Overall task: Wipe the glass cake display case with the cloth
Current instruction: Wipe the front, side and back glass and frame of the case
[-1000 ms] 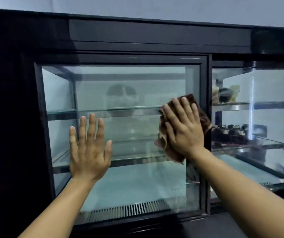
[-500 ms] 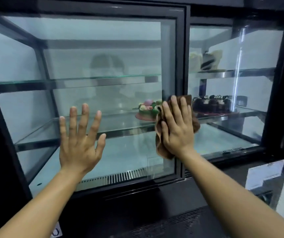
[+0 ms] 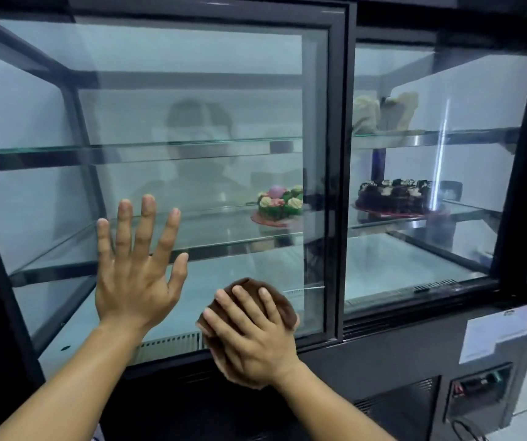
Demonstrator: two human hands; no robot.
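Both hands (image 3: 138, 281) flat against glass (image 3: 192, 90)

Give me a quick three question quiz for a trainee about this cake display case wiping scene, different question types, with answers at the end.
1. True or false: the right hand presses the brown cloth near the bottom of the glass door.
2. Which hand rests flat on the glass with fingers spread and no cloth? A) left hand B) right hand
3. Fill in: on the middle shelf, the flower-decorated cake sits to the ___ of the chocolate cake.

Key: 1 true; 2 A; 3 left.
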